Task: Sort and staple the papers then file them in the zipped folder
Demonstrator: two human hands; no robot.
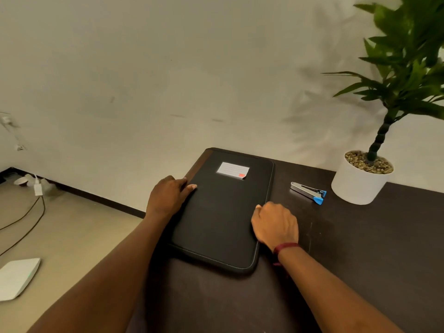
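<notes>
A black zipped folder [221, 219] lies flat and closed on a dark table [360, 248], near the table's far left corner. A white label [232, 169] with a small red mark sits on the cover near its far end.

Both hands are at the folder, one on each long side. The left hand [168, 195] holds the left edge about halfway along. Its thumb [191, 187] lies flat on the cover and its fingers bend down over the side, out of sight. The left forearm reaches in from the lower left.

The right hand [276, 224] rests at the right edge, knuckles up and fingers curled under. One fingertip touches the stitched rim. Whether the fingers pinch anything there cannot be told. A dark red band [286, 247] circles the right wrist.

A silver stapler [308, 193] with a blue end lies on the table to the right of the folder, apart from the right hand. Just beyond it stands a white pot [358, 186] holding a green plant [408, 56].

On the floor to the left lie a white box [18, 277] and dark cables [31, 212].
</notes>
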